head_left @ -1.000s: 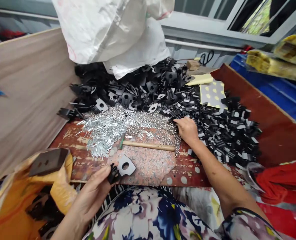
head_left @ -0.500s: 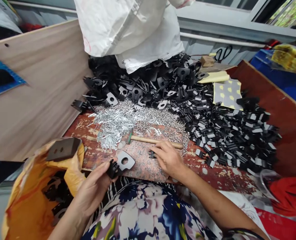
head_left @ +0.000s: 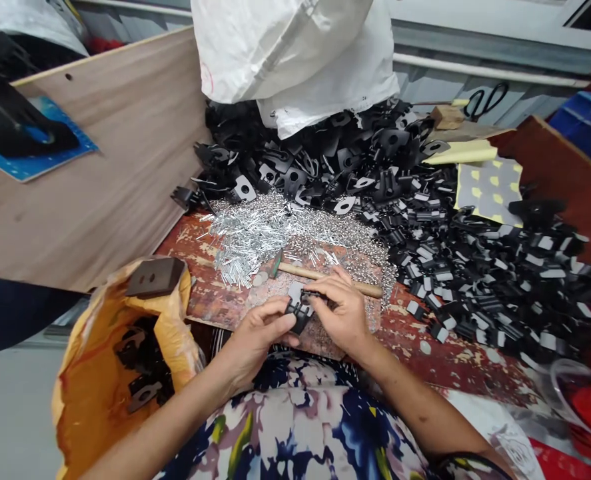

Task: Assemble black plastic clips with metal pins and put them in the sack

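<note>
My left hand (head_left: 260,330) grips a flat black metal plate with a hole (head_left: 296,308) over the near edge of the red worktable (head_left: 455,363). My right hand (head_left: 342,310) meets it from the right, its fingers pinched on a small black clip (head_left: 311,295) pressed against the plate. Both hands sit just in front of a wooden-handled hammer (head_left: 325,275). Behind the hammer lies a spread of small silver pins (head_left: 260,233).
A big heap of black plates (head_left: 325,160) fills the back, and black clips (head_left: 490,267) pile up on the right. A white sack (head_left: 295,53) hangs above. An orange bag (head_left: 105,373) with black parts stands at my left. A wooden board (head_left: 100,167) walls the left side. Scissors (head_left: 485,100) lie far back.
My right hand came back from the clip pile with a small clip. My left hand moved its plate rightward, and the two hands now meet together in front of the hammer.
</note>
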A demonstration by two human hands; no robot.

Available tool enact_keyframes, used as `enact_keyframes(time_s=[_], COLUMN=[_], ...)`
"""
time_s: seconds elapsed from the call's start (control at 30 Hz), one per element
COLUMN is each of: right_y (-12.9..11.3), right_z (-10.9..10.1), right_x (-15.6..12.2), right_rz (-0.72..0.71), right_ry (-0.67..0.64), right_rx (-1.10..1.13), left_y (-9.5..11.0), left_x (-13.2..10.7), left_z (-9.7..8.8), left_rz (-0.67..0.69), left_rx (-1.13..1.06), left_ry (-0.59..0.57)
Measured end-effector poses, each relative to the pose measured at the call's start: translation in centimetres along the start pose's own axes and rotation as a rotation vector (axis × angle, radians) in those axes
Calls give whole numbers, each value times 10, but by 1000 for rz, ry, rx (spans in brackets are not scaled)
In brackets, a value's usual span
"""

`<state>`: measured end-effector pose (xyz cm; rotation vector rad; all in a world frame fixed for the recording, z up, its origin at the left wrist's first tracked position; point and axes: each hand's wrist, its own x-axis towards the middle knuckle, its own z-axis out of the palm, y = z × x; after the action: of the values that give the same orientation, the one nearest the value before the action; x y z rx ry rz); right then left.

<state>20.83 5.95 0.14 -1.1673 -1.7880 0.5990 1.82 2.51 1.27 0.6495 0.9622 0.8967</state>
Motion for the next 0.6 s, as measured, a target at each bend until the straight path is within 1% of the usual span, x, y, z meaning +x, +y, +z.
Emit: enact_keyframes(time_s=[0.07,0.17,0.2,0.27,0.33,0.47,0.53,0.57,0.6], right_y=[-4,-6,-7,-11,-16,-18,-9,-2,6], right_z=[8,15,16,16,15,10,2,-4,-10], right_x=[-2,-7,-9,-13,-18,-21,-9,1,14], right_rz=[-40,-66,-67,-69,-63,21,28,21,9], right_ry=[26,79,78,35,-44,-218,-384,-459,-499], right_rx=[1,-16,-16,-2,39,194,202,160,81], left_y=[1,0,0,-2,-2,-2,-2,-2,-2], left_x=[2,3,3,3,4,6,8,9,10], left_z=[6,8,8,6,1,-9,-14,-17,-19], left_rz=[23,64,77,91,93,123,131,131,130], left_rx=[-24,-23,-18,-6,14,91,128,137,137], left_ry=[-13,-23,-17,-3,17,53,50,49,55])
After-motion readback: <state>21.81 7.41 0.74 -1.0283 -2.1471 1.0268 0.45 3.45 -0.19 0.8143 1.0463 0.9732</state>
